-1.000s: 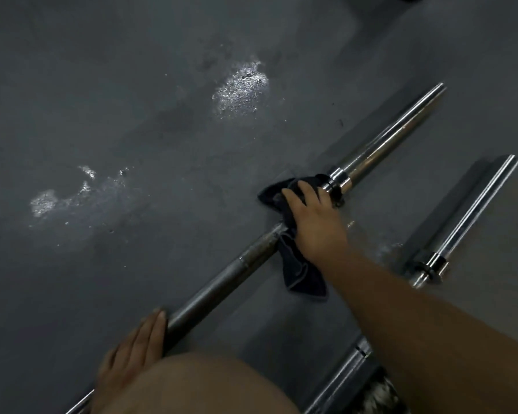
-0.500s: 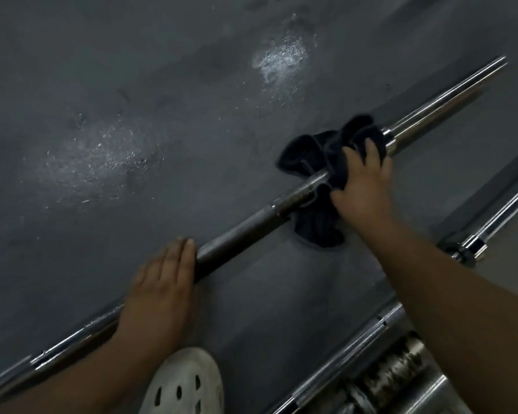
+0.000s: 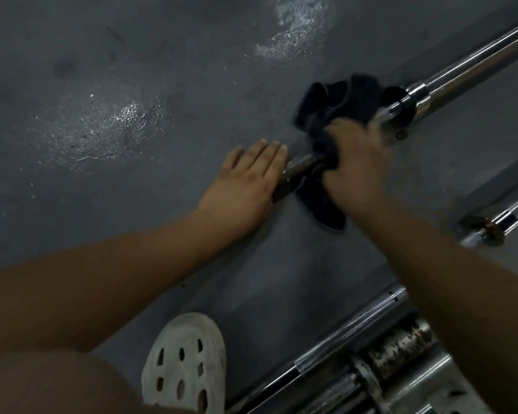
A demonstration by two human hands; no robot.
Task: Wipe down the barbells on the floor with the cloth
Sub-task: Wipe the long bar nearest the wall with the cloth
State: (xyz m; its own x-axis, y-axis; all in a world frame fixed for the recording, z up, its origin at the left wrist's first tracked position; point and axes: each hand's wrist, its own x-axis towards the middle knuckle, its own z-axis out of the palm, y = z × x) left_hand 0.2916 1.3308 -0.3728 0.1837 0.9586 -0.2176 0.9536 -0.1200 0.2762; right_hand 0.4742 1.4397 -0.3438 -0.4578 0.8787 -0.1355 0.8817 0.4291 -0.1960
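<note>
At the bottom edge, a bare knee [image 3: 57, 383] and a white clog [image 3: 183, 363] with holes are closest. In the bottom right corner lies a thin barbell [image 3: 350, 333] with a bumpy grip. A fat rusty bar end [image 3: 401, 348] lies right beside it. Open grey floor [image 3: 281, 264] lies between these and the hands.

The left hand [image 3: 245, 186] lies flat with straight fingers, pressing on the dark, rough shaft of the long barbell [image 3: 476, 55]. Just beside it the right hand [image 3: 356, 168], a bit blurry, grips a dark soft cloth [image 3: 332, 115]. The cloth is bunched round the shaft, next to the shiny collar.

The long barbell is round and lies on the floor. It runs from lower left to upper right, and its smooth silver sleeve goes off the right edge. Another shiny barbell [image 3: 503, 216] lies well apart on the right, pointing the same way.

Past the hands the floor is wide open, with glittery patches [image 3: 296, 25].
</note>
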